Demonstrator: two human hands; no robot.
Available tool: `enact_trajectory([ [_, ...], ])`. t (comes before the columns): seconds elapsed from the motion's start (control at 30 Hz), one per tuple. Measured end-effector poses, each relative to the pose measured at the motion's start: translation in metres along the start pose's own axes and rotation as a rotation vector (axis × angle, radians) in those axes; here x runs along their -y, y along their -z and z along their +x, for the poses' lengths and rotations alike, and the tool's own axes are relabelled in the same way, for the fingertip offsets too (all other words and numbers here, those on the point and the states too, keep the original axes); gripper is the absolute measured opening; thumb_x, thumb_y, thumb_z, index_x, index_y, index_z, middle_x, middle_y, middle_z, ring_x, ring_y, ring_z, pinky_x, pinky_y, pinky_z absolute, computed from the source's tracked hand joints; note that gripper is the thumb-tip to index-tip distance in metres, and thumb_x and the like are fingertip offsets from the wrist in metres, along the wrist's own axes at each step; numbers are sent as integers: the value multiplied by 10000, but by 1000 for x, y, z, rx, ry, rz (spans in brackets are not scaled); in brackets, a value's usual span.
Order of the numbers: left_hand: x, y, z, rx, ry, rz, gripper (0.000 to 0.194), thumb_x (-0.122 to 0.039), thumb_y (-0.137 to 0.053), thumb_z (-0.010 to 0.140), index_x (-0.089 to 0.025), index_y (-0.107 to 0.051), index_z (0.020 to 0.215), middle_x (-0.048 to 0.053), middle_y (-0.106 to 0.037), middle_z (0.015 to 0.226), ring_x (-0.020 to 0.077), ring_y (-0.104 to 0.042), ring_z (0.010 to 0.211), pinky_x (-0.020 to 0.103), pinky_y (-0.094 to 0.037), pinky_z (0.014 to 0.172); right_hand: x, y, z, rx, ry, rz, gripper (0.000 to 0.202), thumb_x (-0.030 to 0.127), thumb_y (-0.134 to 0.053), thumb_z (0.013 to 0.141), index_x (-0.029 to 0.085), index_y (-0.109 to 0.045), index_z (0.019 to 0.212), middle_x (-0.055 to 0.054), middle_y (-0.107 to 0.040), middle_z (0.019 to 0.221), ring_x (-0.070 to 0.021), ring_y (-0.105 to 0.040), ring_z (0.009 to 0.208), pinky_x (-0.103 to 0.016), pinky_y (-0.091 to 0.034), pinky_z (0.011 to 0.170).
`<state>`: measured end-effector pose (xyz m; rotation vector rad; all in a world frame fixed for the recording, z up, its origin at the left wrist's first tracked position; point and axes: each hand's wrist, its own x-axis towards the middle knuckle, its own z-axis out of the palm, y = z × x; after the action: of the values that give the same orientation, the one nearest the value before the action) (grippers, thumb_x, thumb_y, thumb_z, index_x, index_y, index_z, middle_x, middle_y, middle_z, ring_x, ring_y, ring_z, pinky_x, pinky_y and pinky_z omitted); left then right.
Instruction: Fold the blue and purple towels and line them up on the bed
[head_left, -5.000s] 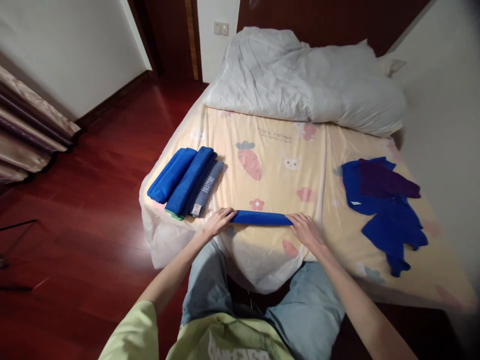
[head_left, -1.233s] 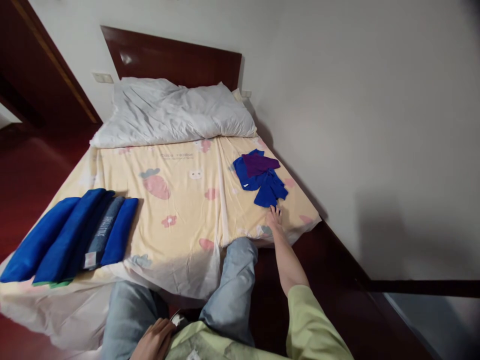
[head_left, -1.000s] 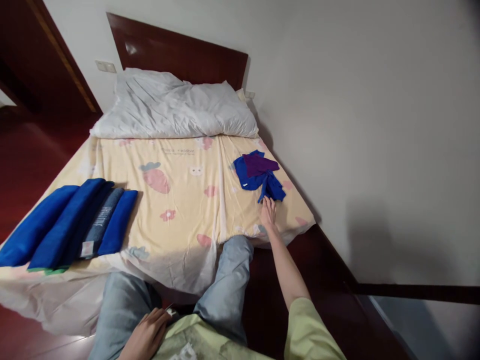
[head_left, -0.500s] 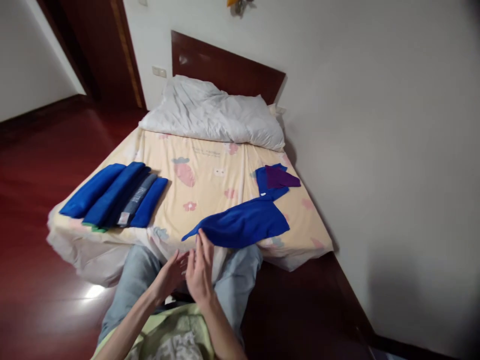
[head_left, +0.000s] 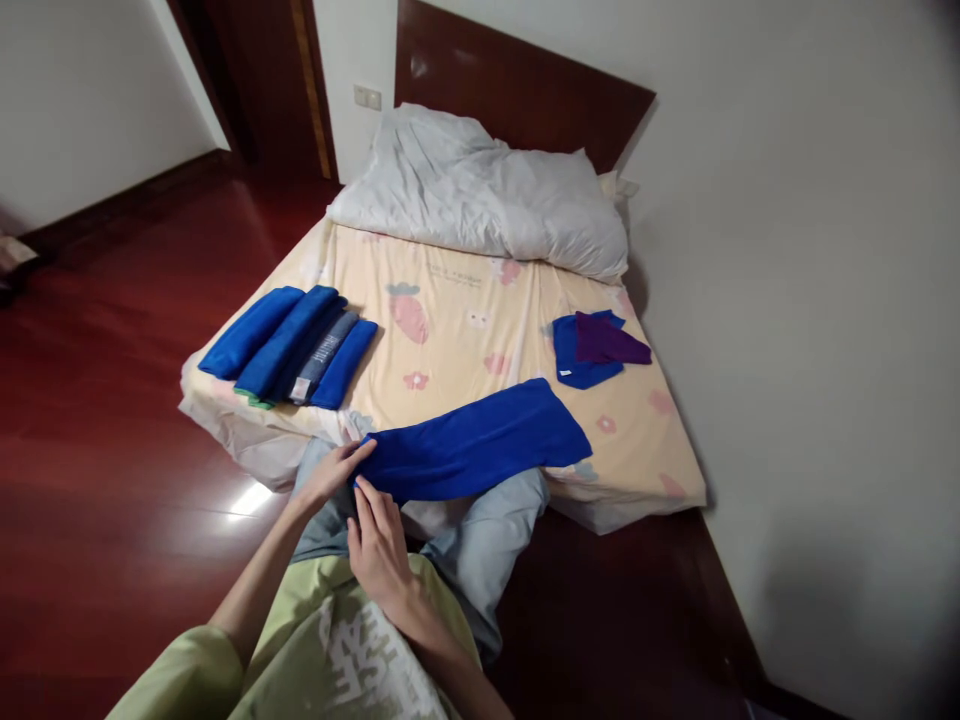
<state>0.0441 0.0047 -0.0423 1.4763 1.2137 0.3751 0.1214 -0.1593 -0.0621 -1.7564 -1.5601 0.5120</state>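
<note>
- Left hand (head_left: 330, 474): bent at the elbow, forearm rising from the lower left; thumb and fingers close on the near left corner of the cloth, its grip narrow.
- Right hand (head_left: 379, 545): forearm slanting in from the lower right, back of the hand turned up, fingers long and close together, fingertips at the cloth's left end just below the left hand; whether it pinches the fabric cannot be told.
- Blue cloth (head_left: 472, 440): spread lengthwise along the near edge of the bed, left end at the hands, right end lying flat.
- Shirt (head_left: 292, 650): lime green, large white letters on the front, partly covered by the right forearm, not readable whole.
- Jeans (head_left: 487, 545): light blue, against the bed.
- Grey folded towel (head_left: 322, 352): among blue folded bundles on the left of the bed; pale lettering, too small to read; whitish label (head_left: 300, 389) at its near end.
- Blue garment (head_left: 589, 375): right of the bed, small white tag (head_left: 565, 373), purple cloth (head_left: 613, 341) on top.
- Sheet (head_left: 450, 350): yellow, carrot and flower prints, one line of blurred writing.
- White quilt (head_left: 480, 190): heaped before the headboard (head_left: 517, 80).
</note>
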Motion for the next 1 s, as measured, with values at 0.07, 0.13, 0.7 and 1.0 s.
enact_trajectory([
  [0.07, -1, 4, -4, -24, -47, 117, 599, -653, -709, 751, -147, -745, 1069, 118, -778, 1036, 313, -711, 988, 346, -540, 857, 4, -6, -2, 84, -14, -38, 865, 286, -466, 977, 490, 70, 1624, 108, -358, 1649, -322, -551, 1371, -574, -514, 1101],
  [0.13, -2, 5, -6, -39, -96, 190, 517, -576, -681, 780, -159, -740, 1081, 108, -780, 1015, 311, -714, 963, 335, -531, 843, 10, -7, -3, 137, -16, -64, 849, 235, -495, 955, 439, -55, 1652, 61, -394, 1639, -326, -565, 1339, -555, -520, 1085],
  [0.7, -31, 33, -66, -99, -777, 291, 265, -287, -503, 1007, -195, -732, 1106, 40, -787, 918, 157, -729, 739, 206, -534, 671, -91, 142, 120, -21, 242, -220, 660, -69, -406, 844, 285, -637, 1352, -53, -618, 1423, -225, -479, 1393, -475, -392, 1175],
  [1.0, -38, 58, -91, -229, -1012, 236, 223, -146, -557, 998, -238, -724, 1114, 22, -771, 858, 119, -706, 659, 181, -505, 605, -183, 172, 164, 503, 169, -643, 562, -46, -474, 862, 233, -656, 1315, -90, -664, 1334, -218, -574, 1250, -394, -424, 1070],
])
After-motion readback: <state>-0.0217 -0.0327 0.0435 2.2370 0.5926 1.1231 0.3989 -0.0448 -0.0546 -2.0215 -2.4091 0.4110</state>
